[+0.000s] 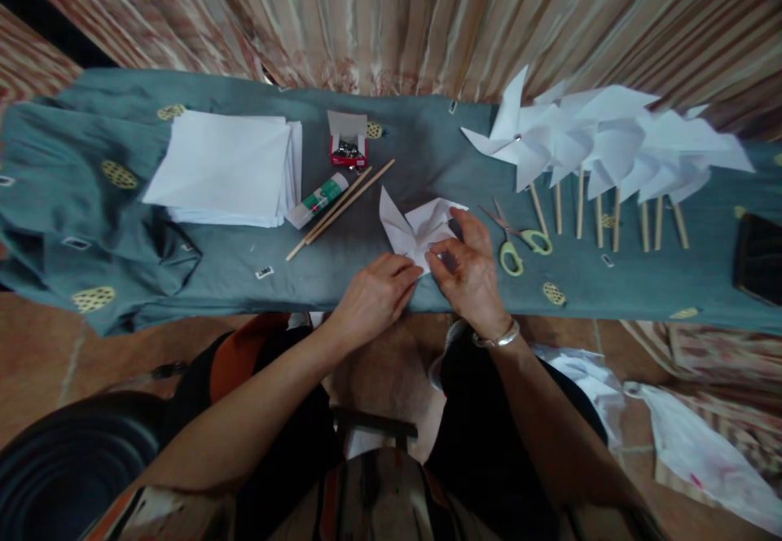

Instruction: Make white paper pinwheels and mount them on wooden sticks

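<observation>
A white paper pinwheel (415, 227), partly folded and with no stick on it, lies near the front edge of the cloth-covered table. My left hand (382, 284) pinches its lower left edge, fingers closed. On its right side, my right hand (467, 268) grips the paper between thumb and fingers; a bracelet circles that wrist. Scissors (511, 241) with green handles rest just right of my right hand. Two wooden sticks (342, 213) lie left of the paper beside a green and white glue stick (318, 200). Behind them stands an open red box (348, 150) of small metal pins.
White paper sheets (226, 166) are stacked on the left. Several finished pinwheels (604, 142) on sticks overlap at the back right. A dark phone-like object (759, 257) sits at the right end. Curtains (391, 19) hang behind the table (226, 268); plastic bags (702, 435) lie on the floor.
</observation>
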Available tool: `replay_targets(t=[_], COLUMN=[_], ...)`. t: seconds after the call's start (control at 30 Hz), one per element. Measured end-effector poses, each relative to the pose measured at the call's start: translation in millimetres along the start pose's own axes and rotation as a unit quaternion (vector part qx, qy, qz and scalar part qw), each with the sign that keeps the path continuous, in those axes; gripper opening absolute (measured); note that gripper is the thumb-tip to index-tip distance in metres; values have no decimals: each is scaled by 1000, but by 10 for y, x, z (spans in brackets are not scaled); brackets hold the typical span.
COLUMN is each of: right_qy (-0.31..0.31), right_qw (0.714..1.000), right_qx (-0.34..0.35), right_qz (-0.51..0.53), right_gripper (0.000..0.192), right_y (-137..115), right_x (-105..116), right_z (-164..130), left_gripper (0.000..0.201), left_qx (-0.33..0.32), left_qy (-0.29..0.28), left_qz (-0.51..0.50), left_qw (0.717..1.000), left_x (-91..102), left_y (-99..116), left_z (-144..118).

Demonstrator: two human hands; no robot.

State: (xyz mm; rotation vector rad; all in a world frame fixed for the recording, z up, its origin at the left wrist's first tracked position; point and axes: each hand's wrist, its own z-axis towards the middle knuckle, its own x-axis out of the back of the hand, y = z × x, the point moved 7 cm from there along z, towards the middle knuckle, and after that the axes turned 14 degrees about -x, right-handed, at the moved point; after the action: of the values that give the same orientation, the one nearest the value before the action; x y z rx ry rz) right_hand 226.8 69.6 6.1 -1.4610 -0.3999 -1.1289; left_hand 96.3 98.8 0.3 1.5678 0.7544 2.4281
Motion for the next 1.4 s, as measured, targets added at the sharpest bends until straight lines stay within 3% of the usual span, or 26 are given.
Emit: replay_targets(t=[0.5, 1.27, 1.4], right_qy=[1, -8, 29], right_qw=[1000, 1000, 998], right_qx=[-10, 11, 41], right_qz=[-4, -9, -45], right_gripper=[3, 18, 20], right_y=[52, -67, -82], right_x=[-9, -26, -45], right_z=[-10, -94, -134], left_gripper=[23, 21, 22], left_qx=[-3, -18, -19], left_qy=[-8, -21, -18], left_qz=[7, 29, 29], left_qw=[1000, 999, 999], left_x=[-10, -24, -16], left_y=[7, 39, 37], left_z=[5, 20, 27])
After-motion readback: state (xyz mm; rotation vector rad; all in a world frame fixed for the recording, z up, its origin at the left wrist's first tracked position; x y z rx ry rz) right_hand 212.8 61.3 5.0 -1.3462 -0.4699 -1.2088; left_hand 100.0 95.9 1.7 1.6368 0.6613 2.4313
